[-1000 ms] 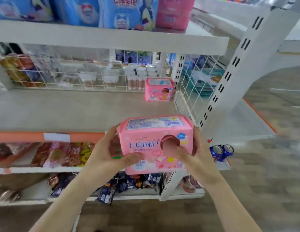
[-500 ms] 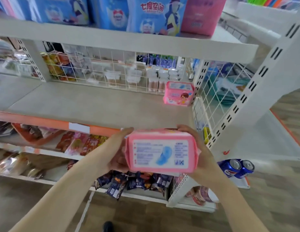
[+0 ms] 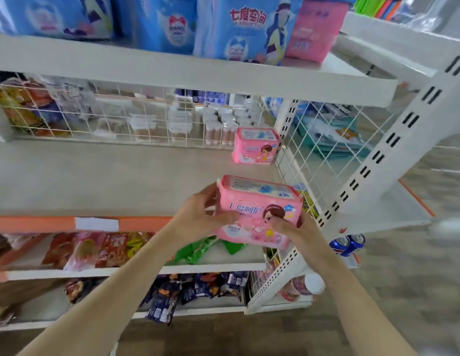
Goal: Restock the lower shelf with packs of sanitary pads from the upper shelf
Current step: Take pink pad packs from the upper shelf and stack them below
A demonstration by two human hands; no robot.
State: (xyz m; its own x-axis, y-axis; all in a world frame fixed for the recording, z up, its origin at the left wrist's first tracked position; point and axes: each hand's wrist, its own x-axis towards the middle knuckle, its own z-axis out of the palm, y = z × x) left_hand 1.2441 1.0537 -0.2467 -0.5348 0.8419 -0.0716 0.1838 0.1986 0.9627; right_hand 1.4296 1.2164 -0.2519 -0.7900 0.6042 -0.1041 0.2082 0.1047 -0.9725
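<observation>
We reached both bare forearms forward, our left hand and right hand close together, fingers curled, gripping opposite ends of one pink pack between them.

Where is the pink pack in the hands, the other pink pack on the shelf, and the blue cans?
Held pink pack (image 3: 257, 209), head view, front face.
Shelf pink pack (image 3: 254, 147), head view, front face.
Blue cans (image 3: 348, 244), head view, can tops.

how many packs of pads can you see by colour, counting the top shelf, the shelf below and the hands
Pink packs: 3 – one held in both hands, one standing at the back right of the lower shelf, one on the upper shelf.
Blue packs: 3 in view on the upper shelf.
Total: 6
</observation>
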